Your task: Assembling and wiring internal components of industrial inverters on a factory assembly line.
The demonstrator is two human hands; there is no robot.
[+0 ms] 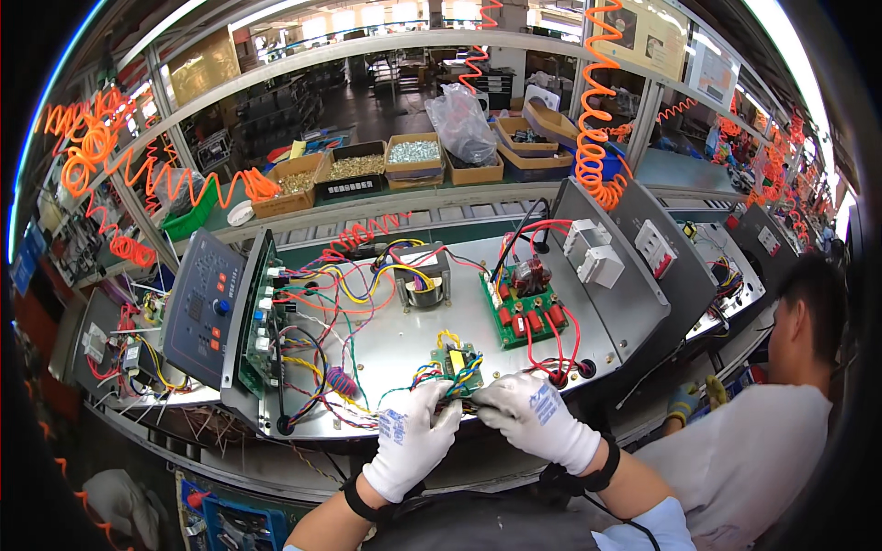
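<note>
My left hand point(415, 435), in a white glove, is closed on a bundle of thin coloured wires point(424, 375) at the front edge of a metal chassis point(386, 340). Beside it, my gloved right hand point(540, 420) pinches the same bundle, its fingertips close to the left ones. The exact grip point is hidden behind the fingers. Just beyond them sits a small circuit board with a yellow-wrapped transformer point(457, 363). A green board with red components point(524, 312) lies farther right, and a larger transformer point(423, 275) stands behind. Wires run left to a control panel point(204, 308).
Similar chassis stand on the line at left point(138, 358) and right point(735, 275). Boxes of small hardware point(354, 170) line the far shelf. Coiled orange air hoses point(599, 110) hang above. A co-worker point(763, 422) sits close at my right. A blue bin point(243, 523) is at lower left.
</note>
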